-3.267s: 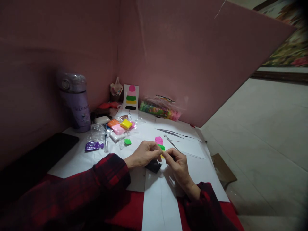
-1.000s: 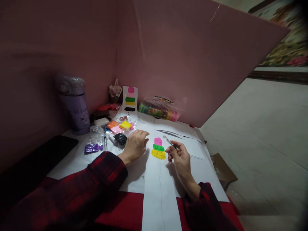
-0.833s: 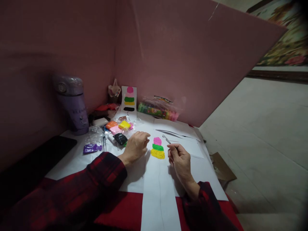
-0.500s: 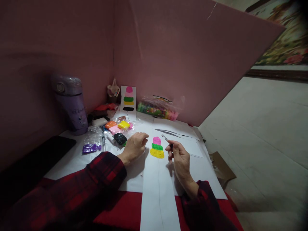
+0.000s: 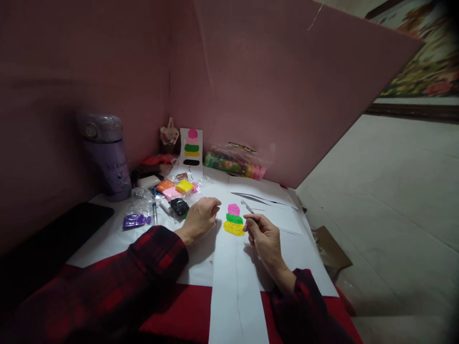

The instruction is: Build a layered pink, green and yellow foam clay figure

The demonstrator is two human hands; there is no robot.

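A long white paper strip (image 5: 234, 291) runs toward me, with a pencil-like line down its length. Pink, green and yellow clay-like patches (image 5: 234, 228) are stacked near its far end. To their left, my left hand (image 5: 201, 216) rests by the strip with its fingers curled together; whatever they may hold is hidden. Just right of the patches, my right hand (image 5: 266, 241) grips a thin tool (image 5: 248, 207) with a dark handle and a small, pale, curved tip. This tip points up and away, beside the pink patch.
Clay packets (image 5: 184, 186) and a purple packet (image 5: 136, 220) lie left, near a purple bottle (image 5: 109, 157). A coloured sample card (image 5: 191, 169) leans at the back beside a bag of colourful sticks (image 5: 234, 164). Cut paper (image 5: 287, 193) lies at right.
My right hand has turned a little, its fingertips shifting left and nearer the yellow patch, and more of the tool's shaft shows. My left hand has barely moved.
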